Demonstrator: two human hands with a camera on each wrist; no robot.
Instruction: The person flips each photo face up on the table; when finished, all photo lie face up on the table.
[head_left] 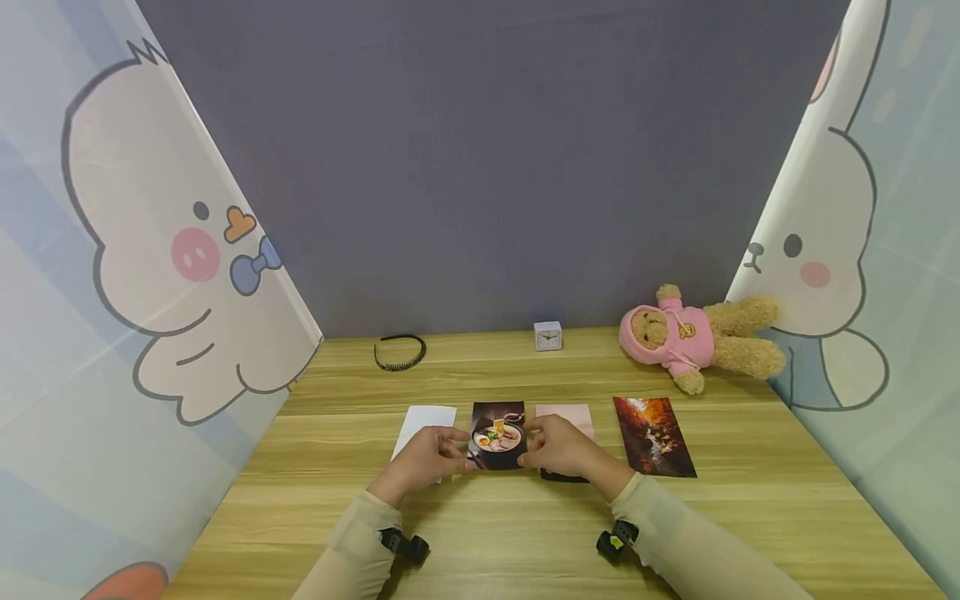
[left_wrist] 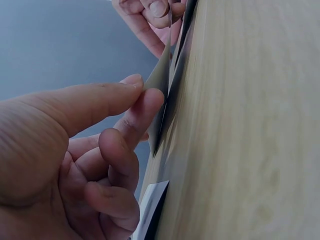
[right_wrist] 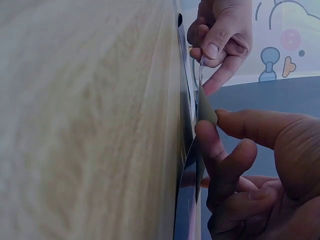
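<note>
A photo card of a ramen bowl (head_left: 497, 450) is held by its two side edges, just above the wooden table. My left hand (head_left: 432, 455) pinches its left edge between thumb and fingers; in the left wrist view the card (left_wrist: 159, 80) bends slightly at that pinch. On the opposite edge my right hand (head_left: 558, 446) pinches it the same way. Under and beside the left hand lies a whitish card (head_left: 429, 417). A pink card with a dark lower edge (head_left: 566, 411) lies partly hidden beneath the right hand. Farther right rests a card with a red and orange autumn picture (head_left: 654, 437).
Along the back of the table (head_left: 480, 533) are a black toothed headband (head_left: 401, 365), a small white clock (head_left: 548, 336) and a teddy bear in a pink hoodie (head_left: 686, 337) lying on its side. A dark grey panel (head_left: 487, 167) stands behind, with cartoon-printed sheets at both sides.
</note>
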